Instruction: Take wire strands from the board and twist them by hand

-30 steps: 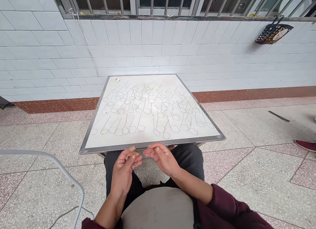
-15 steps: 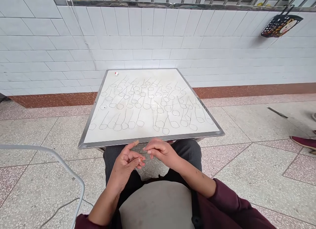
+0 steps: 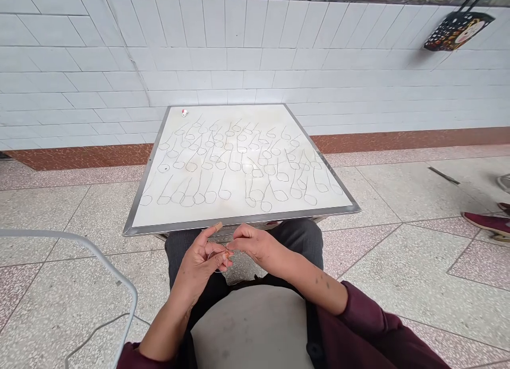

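Just past the table's near edge, over my lap, my left hand (image 3: 203, 257) pinches a thin wire loop (image 3: 215, 271) between thumb and fingers, with a small orange bit at the fingertips. Its index finger, wrapped in a tan band at the tip, points up and away. My right hand (image 3: 255, 244) is closed in a pinch at the left fingertips; whatever it grips is too small to name. Many thin wire loops with long tails (image 3: 266, 205) lie in rows on the white table (image 3: 191, 216).
A small red and white object (image 3: 184, 113) sits at the table's far left corner. A grey curved tube (image 3: 99, 257) stands at left. A patterned bag (image 3: 458, 32) hangs on the tiled wall. At right are a dark strip (image 3: 444, 175) and a person's red shoe (image 3: 484, 223).
My right hand has moved slightly left and down, so its fingertips now meet those of my left hand. The view has tilted down a little.
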Action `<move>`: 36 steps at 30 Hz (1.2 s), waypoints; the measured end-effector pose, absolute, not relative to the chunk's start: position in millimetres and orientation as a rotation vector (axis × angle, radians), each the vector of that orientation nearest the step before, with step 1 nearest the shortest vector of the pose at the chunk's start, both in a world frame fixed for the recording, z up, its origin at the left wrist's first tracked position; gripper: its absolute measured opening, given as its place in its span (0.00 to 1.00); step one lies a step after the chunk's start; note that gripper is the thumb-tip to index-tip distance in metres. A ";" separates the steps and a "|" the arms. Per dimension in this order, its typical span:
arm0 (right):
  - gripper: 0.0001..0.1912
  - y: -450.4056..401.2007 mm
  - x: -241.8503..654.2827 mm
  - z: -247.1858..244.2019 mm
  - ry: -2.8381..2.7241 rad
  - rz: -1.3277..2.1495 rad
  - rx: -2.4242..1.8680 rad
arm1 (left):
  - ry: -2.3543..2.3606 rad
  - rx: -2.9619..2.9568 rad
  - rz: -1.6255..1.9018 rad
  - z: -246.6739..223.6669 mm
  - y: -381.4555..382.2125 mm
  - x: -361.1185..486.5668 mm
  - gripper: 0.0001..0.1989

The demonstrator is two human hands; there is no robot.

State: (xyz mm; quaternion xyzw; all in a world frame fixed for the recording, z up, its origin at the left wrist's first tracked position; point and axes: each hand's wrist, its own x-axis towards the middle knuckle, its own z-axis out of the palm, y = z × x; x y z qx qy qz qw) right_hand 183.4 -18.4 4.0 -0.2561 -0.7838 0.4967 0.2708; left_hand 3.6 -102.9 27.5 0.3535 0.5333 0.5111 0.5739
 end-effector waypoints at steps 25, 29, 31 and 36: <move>0.17 -9.1 189.8 12.5 -2.517 0.540 -0.270 | 1.264 0.705 1.190 26.5 -100.9 6.7 0.34; 0.16 -7.5 190.2 13.9 -2.456 0.663 -0.255 | 1.289 0.727 1.195 26.9 -101.0 7.0 0.35; 0.15 -7.3 190.3 14.5 -2.427 0.723 -0.253 | 1.299 0.735 1.185 26.8 -100.8 6.9 0.35; 0.12 -8.3 186.8 4.1 -2.298 0.905 -0.370 | 1.318 0.750 1.162 30.1 -101.2 9.1 0.34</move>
